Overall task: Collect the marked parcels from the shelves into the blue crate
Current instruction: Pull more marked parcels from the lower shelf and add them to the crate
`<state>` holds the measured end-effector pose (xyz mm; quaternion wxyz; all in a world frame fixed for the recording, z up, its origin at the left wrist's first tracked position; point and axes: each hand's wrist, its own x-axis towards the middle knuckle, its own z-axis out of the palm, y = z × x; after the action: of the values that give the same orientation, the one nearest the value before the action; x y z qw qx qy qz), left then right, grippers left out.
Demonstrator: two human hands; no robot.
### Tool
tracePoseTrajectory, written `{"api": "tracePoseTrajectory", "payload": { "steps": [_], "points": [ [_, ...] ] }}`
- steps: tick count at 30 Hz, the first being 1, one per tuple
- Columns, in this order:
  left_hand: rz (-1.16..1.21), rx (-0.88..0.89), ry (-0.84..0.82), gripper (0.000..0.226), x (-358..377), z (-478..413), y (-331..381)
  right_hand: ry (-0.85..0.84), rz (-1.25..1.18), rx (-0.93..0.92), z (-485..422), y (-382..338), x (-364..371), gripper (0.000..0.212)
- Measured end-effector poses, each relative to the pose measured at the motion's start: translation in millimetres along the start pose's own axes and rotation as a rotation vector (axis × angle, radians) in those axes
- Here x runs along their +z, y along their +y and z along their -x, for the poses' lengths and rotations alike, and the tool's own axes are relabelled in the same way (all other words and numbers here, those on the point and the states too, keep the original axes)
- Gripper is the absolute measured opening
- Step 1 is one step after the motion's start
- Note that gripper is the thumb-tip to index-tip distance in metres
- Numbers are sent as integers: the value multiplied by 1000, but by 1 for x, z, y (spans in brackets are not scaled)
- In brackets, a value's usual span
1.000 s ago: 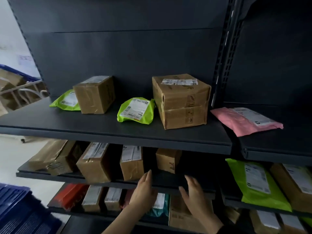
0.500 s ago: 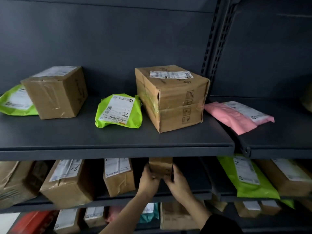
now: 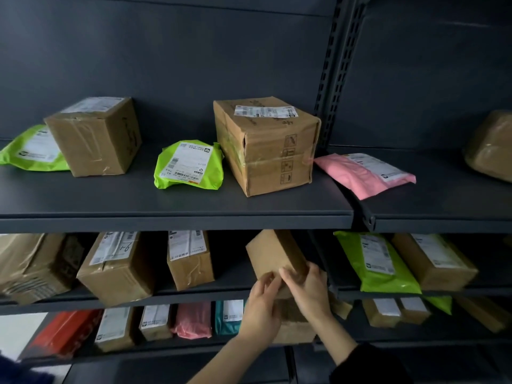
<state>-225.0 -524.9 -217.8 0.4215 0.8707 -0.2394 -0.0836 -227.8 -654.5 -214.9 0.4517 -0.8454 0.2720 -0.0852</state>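
A small plain cardboard box (image 3: pixel 273 252) is tilted up off the middle shelf (image 3: pixel 194 296), just under the top shelf's front edge. My left hand (image 3: pixel 261 306) grips its near lower corner from the left, and my right hand (image 3: pixel 307 292) grips the same end from the right, the fingers of both meeting on the box. The box's far end points up and back. No label shows on the faces I see. The blue crate is out of view, apart from a blurred blue patch (image 3: pixel 19 372) at the bottom left.
The top shelf (image 3: pixel 177 221) carries two taped boxes (image 3: pixel 94 137) (image 3: pixel 266 145), green bags (image 3: pixel 189 166) and a pink bag (image 3: pixel 365 173). Labelled boxes (image 3: pixel 119 267) (image 3: pixel 189 259) stand left of my hands, a green bag (image 3: pixel 376 261) right. More parcels fill the lowest shelf.
My hands reached the small box on the middle shelf, took hold of it from both sides and tipped it up and forward. The view moved closer to the shelves.
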Motion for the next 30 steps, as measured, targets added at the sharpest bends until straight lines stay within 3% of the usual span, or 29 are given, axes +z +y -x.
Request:
{"api": "tracePoseTrajectory", "payload": {
  "steps": [4, 9, 12, 16, 20, 23, 27, 30],
  "points": [
    [-7, -37, 36, 57, -12, 0, -8, -21, -109, 87, -6, 6, -4, 64],
    [-73, -233, 154, 56, -35, 8, -40, -93, -427, 236, -2, 22, -6, 48],
    [-139, -300, 202, 57, -49, 12, -56, -104, -502, 402, -7, 23, -7, 66],
    [-236, -345, 183, 60, -62, 14, -66, -31, -111, 249, -12, 19, -7, 66],
    [-290, -351, 153, 60, -65, 15, -69, 159, 394, -124, -2, 9, -6, 66],
    [-306, -347, 148, 59, -65, 16, -68, -2, 694, -227, 3, -1, 7, 77],
    [-332, -332, 145, 58, -69, 17, -67, -51, 703, -157, 2, -16, 14, 80],
    [-356, -319, 143, 58, -74, 19, -69, -62, 539, -124, 5, -22, 15, 75]
  ]
}}
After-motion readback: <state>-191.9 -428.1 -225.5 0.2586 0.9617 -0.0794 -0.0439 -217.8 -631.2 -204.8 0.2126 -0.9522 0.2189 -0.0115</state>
